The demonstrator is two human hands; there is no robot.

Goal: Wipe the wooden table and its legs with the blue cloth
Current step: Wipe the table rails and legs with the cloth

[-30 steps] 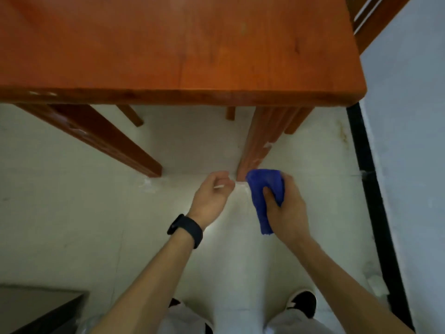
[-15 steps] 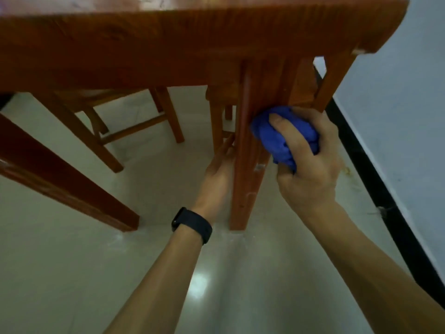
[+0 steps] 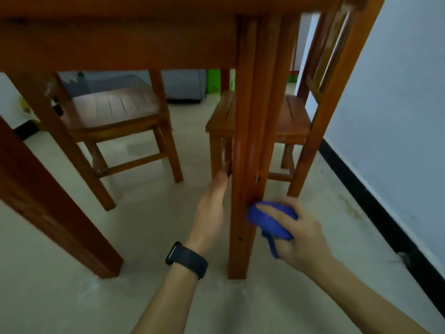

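I look from low down under the wooden table (image 3: 115, 44). Its near right leg (image 3: 245, 141) stands upright in the middle of the view. My right hand (image 3: 298, 235) holds the bunched blue cloth (image 3: 269, 222) and presses it against the right face of this leg, low down. My left hand (image 3: 214, 208), with a black watch on the wrist, lies flat against the leg's left side with its fingers stretched up along the wood. Another table leg (image 3: 48, 201) slants at the left.
Two wooden chairs stand beyond the table, one (image 3: 115, 112) at the left and one (image 3: 296, 116) behind the leg near the wall. A pale wall (image 3: 397, 104) with a black skirting (image 3: 385, 213) runs along the right. The floor is pale tile.
My right hand slid the blue cloth down the leg from near the top to its lower part. The view dropped lower under the table. My left hand stays on the leg's left side.
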